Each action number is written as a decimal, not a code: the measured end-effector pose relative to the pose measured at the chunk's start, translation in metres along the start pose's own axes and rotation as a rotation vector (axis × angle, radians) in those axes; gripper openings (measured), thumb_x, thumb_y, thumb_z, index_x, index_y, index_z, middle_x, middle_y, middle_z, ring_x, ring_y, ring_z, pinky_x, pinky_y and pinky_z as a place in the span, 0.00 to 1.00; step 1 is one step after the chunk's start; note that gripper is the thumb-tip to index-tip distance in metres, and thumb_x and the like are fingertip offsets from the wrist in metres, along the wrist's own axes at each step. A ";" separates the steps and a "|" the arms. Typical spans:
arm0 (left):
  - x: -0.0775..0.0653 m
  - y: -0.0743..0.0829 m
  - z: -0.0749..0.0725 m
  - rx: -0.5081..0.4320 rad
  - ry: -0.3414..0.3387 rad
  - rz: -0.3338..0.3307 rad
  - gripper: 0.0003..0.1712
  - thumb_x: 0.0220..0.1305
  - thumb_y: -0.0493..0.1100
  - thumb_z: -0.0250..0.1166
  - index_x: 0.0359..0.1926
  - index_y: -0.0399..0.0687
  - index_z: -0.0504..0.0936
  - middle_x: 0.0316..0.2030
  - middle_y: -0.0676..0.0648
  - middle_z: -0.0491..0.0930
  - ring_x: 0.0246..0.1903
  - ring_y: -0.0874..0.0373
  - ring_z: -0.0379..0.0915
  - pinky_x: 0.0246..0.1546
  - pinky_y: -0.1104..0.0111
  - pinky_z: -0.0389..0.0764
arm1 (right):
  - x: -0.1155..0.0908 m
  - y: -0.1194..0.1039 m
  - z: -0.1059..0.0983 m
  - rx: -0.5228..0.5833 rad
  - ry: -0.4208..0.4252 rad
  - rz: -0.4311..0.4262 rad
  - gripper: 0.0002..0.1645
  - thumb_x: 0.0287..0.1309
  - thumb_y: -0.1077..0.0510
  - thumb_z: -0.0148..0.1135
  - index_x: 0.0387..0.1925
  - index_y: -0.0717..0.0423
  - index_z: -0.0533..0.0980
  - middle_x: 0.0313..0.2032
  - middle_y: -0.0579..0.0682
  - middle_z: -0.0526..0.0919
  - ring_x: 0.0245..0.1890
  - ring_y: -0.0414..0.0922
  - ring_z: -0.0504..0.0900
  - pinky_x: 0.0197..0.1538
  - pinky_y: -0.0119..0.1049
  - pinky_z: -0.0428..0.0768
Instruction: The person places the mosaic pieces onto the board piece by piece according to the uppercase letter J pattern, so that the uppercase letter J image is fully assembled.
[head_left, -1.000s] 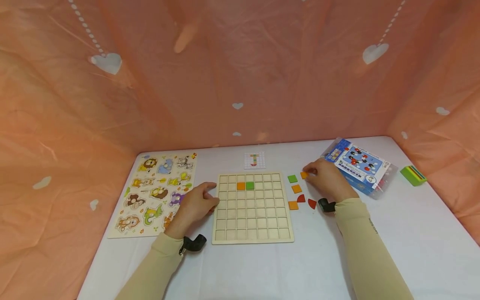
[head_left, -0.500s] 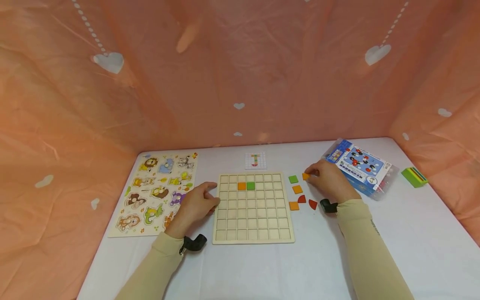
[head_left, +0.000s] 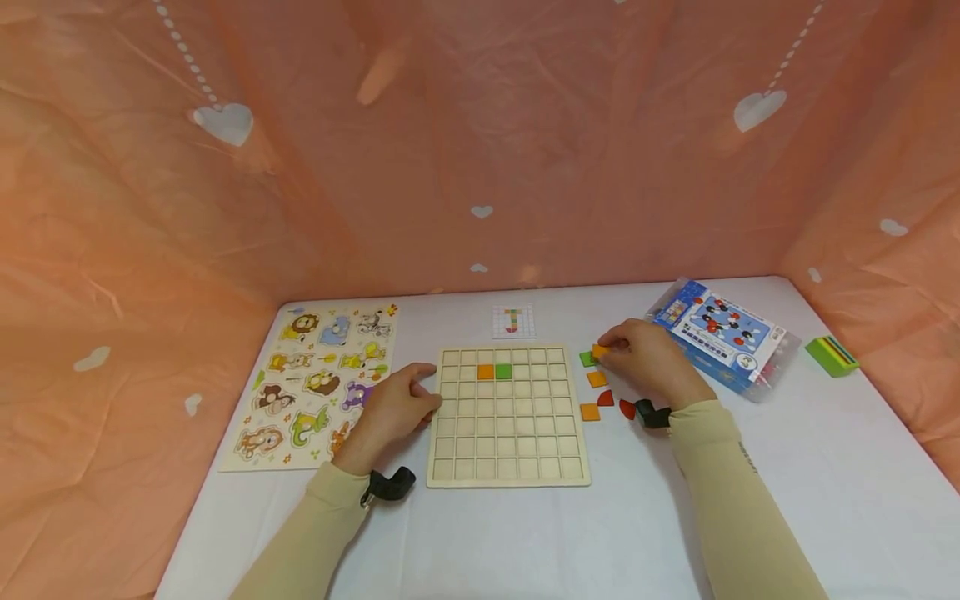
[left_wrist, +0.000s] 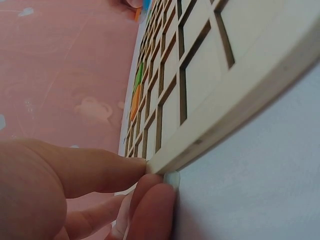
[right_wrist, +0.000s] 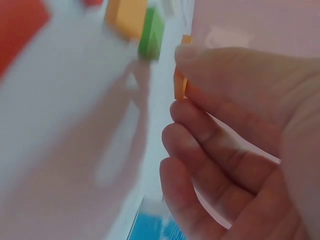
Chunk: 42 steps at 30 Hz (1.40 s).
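A pale wooden grid board (head_left: 508,481) lies on the table, with an orange square tile (head_left: 486,372) and a green square tile (head_left: 503,371) side by side in its second row. My left hand (head_left: 396,408) rests at the board's left edge, thumb and index finger spread apart along it. In the right wrist view, my right hand (right_wrist: 240,130) pinches another orange square tile (right_wrist: 179,82) between thumb and index finger. That hand hovers right of the board, close over a loose green tile (head_left: 587,359). Two orange tiles (head_left: 596,380) and two red quarter-circle pieces (head_left: 605,398) lie nearby.
A small pattern card (head_left: 513,321) lies behind the board. To the left is an animal puzzle board (head_left: 307,387), partly under my left forearm. A bagged blue box (head_left: 720,333) and a green striped block (head_left: 831,356) stand at right. Pink cloth hangs behind.
My right hand has moved slightly left with the orange tile, which now partly covers the loose green tile in the head view. My left hand stays at the board's edge.
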<state>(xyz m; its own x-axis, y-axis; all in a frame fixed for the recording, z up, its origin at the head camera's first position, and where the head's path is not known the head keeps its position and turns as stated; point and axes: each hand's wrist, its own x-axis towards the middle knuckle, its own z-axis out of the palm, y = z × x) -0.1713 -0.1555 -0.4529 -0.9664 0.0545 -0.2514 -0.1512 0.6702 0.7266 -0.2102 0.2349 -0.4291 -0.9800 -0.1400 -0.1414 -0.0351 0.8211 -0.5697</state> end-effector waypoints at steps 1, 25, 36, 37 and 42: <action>0.000 0.000 0.000 -0.003 0.001 -0.002 0.33 0.70 0.42 0.70 0.74 0.47 0.76 0.33 0.48 0.86 0.27 0.59 0.82 0.33 0.69 0.79 | 0.000 -0.004 0.002 -0.001 -0.003 -0.005 0.17 0.73 0.52 0.67 0.57 0.53 0.86 0.54 0.54 0.86 0.52 0.53 0.82 0.61 0.53 0.82; -0.001 0.001 -0.001 -0.002 0.002 0.000 0.33 0.70 0.41 0.70 0.74 0.47 0.77 0.32 0.48 0.85 0.27 0.58 0.80 0.32 0.68 0.78 | 0.021 -0.077 0.059 -0.102 -0.060 -0.246 0.14 0.67 0.53 0.75 0.50 0.55 0.90 0.49 0.52 0.89 0.49 0.51 0.85 0.63 0.51 0.83; -0.001 0.002 -0.001 -0.003 0.008 0.001 0.33 0.70 0.41 0.70 0.74 0.47 0.77 0.33 0.48 0.85 0.26 0.59 0.81 0.32 0.68 0.78 | 0.022 -0.081 0.064 -0.131 -0.041 -0.262 0.14 0.67 0.53 0.75 0.50 0.54 0.90 0.47 0.51 0.88 0.45 0.49 0.84 0.58 0.50 0.84; -0.001 0.002 -0.001 -0.002 0.008 0.001 0.33 0.69 0.41 0.70 0.74 0.47 0.77 0.33 0.48 0.85 0.26 0.59 0.81 0.32 0.68 0.78 | 0.022 -0.081 0.064 -0.134 -0.039 -0.263 0.14 0.67 0.53 0.75 0.50 0.53 0.90 0.47 0.51 0.88 0.45 0.49 0.84 0.58 0.50 0.84; -0.001 0.001 -0.001 0.003 0.006 0.001 0.32 0.70 0.41 0.70 0.74 0.47 0.77 0.33 0.48 0.85 0.27 0.58 0.80 0.33 0.68 0.78 | 0.021 -0.081 0.065 -0.146 -0.032 -0.272 0.13 0.67 0.53 0.75 0.50 0.52 0.90 0.47 0.50 0.88 0.45 0.48 0.84 0.56 0.50 0.85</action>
<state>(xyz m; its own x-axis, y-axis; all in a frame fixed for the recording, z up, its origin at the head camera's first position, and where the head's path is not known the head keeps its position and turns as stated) -0.1704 -0.1555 -0.4513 -0.9678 0.0502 -0.2467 -0.1499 0.6724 0.7248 -0.2153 0.1292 -0.4387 -0.9243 -0.3808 -0.0269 -0.3248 0.8216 -0.4684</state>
